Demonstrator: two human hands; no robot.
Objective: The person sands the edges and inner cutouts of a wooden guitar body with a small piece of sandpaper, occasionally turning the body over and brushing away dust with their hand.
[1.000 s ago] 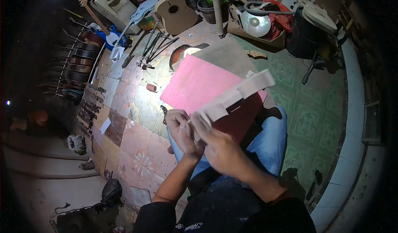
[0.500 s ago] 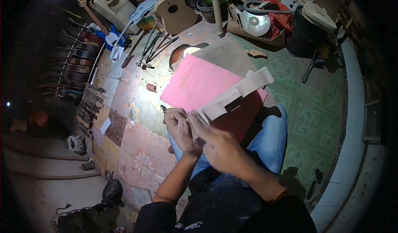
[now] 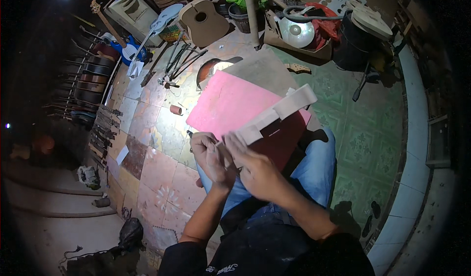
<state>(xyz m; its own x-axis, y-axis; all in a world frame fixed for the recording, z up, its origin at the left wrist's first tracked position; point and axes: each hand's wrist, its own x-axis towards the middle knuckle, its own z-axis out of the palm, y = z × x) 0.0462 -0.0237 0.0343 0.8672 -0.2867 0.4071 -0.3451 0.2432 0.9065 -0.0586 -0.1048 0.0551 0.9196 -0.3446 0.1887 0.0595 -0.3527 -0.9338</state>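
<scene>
My left hand (image 3: 212, 159) is closed with its fingers curled in. A small pale bit shows at its fingertips, too hidden to name. Right against it lies my right hand (image 3: 259, 173), its fingers stretched toward the left fingertips and smeared by motion; whether they grip anything is hidden. Just beyond both hands, a long pale flat piece (image 3: 279, 113) with a stepped edge slants up to the right. Beneath it are a pink sheet (image 3: 235, 99) and a dark red surface (image 3: 279, 146), in front of my knees.
A grey board (image 3: 260, 70) lies partly under the pink sheet, beside a sunburst guitar body (image 3: 206, 72). A small brown cylinder (image 3: 176, 109) sits on the tiles. Further off are an unfinished guitar body (image 3: 201, 23), a blue guitar (image 3: 130, 50), and a dark bucket (image 3: 347, 45).
The right hand has shifted slightly against the left, its fingers now less blurred. The left hand stays closed. The whole scene has slid a little left as the view moved.
</scene>
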